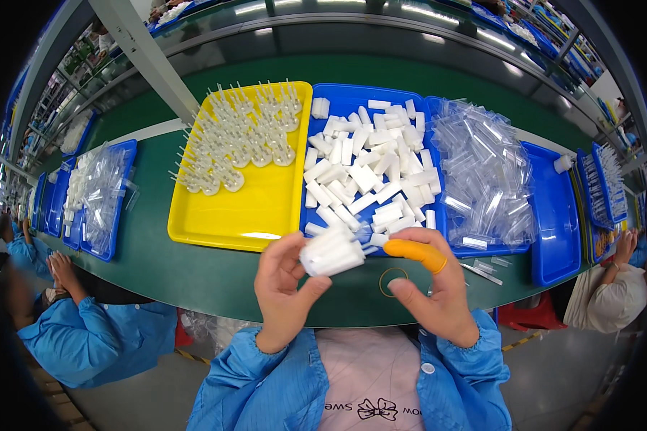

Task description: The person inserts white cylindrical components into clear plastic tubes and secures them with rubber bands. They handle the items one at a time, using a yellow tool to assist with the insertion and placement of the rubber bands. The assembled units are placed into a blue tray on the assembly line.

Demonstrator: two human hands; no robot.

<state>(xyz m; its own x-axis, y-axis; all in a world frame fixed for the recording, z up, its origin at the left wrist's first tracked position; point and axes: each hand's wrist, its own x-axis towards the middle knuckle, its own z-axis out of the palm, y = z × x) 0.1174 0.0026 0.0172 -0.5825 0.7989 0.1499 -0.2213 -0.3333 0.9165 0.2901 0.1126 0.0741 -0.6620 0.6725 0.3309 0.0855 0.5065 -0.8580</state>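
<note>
My left hand (pixel 284 276) is closed around a bundle of white cylindrical pieces (pixel 332 251), blurred by motion, with thin pale tips pointing right. Close to those tips is my right hand (pixel 438 287), its thumb and forefinger spread apart. An orange finger cot (pixel 415 253) covers that forefinger. By the right thumb a thin rubber band (pixel 393 282) shows as a loop; whether the thumb touches it, I cannot tell. Just beyond both hands, a blue tray (pixel 366 92) carries a heap of loose white blocks (pixel 366 161).
At left, a yellow tray (pixel 230 223) bears rows of white pieces with upright thin stems (pixel 244 129). Clear plastic sleeves (pixel 482 172) are heaped at right, beside another blue tray (pixel 553 237). Several sleeves lie on the green table (pixel 323 305). Co-workers (pixel 97 327) sit on both sides.
</note>
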